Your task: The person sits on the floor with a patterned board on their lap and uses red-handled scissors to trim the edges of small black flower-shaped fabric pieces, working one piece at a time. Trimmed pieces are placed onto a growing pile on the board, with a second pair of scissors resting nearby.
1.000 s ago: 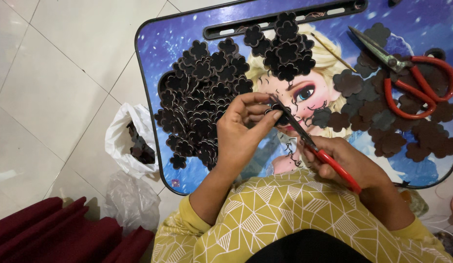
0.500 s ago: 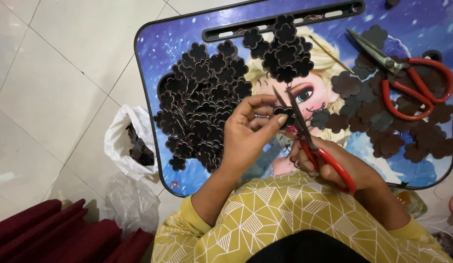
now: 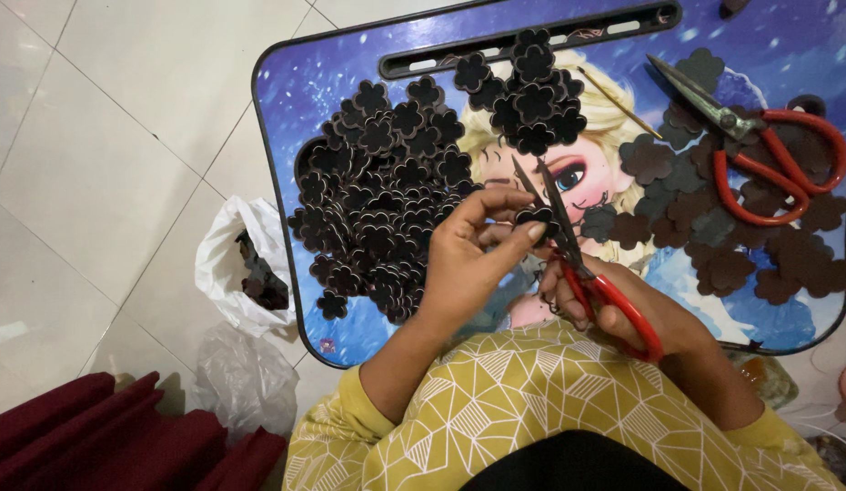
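My left hand (image 3: pixel 473 250) pinches a small dark flower-shaped cutout (image 3: pixel 535 216) over a blue lap table (image 3: pixel 314 109) printed with a cartoon figure. My right hand (image 3: pixel 623 305) grips red-handled scissors (image 3: pixel 582 264), their blades pointing up and away and closing around the cutout. A large heap of finished dark flower cutouts (image 3: pixel 382 195) lies on the table's left half, left of my left hand. A smaller cluster of flower cutouts (image 3: pixel 528 100) sits near the table's far edge.
A second pair of red-handled scissors (image 3: pixel 764 145) lies on rougher dark cut pieces (image 3: pixel 714 236) at the table's right. A thin stick (image 3: pixel 619 103) rests beside them. White plastic bags (image 3: pixel 236 273) with scraps sit on the tiled floor at left; dark red fabric (image 3: pixel 95 436) lies bottom left.
The scissors have swung more upright and shifted slightly left around the cutout. My left hand has turned the piece a little between its fingers.
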The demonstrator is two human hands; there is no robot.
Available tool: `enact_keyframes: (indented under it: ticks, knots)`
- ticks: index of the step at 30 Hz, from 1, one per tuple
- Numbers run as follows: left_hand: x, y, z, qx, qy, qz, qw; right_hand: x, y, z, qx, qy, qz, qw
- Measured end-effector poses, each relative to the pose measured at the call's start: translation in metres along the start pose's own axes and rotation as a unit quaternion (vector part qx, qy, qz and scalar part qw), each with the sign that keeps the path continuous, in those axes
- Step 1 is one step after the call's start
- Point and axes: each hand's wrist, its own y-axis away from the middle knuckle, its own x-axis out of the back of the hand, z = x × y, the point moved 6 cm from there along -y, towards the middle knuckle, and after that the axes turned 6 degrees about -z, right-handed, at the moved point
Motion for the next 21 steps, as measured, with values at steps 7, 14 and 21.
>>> enact_keyframes:
  ticks: [7,14,21]
  knots:
    - [-0.005,0.001,-0.011,0.025,0.010,0.003,1.000,-0.003,0.003,-0.002,0.019,0.011,-0.004,1.000]
    - [-0.004,0.001,-0.016,0.012,-0.016,-0.004,1.000,0.000,0.002,0.008,0.006,0.011,0.023,1.000]
    - [-0.008,0.000,-0.016,0.017,0.005,-0.021,1.000,0.005,0.002,0.021,-0.022,-0.006,0.049,0.999]
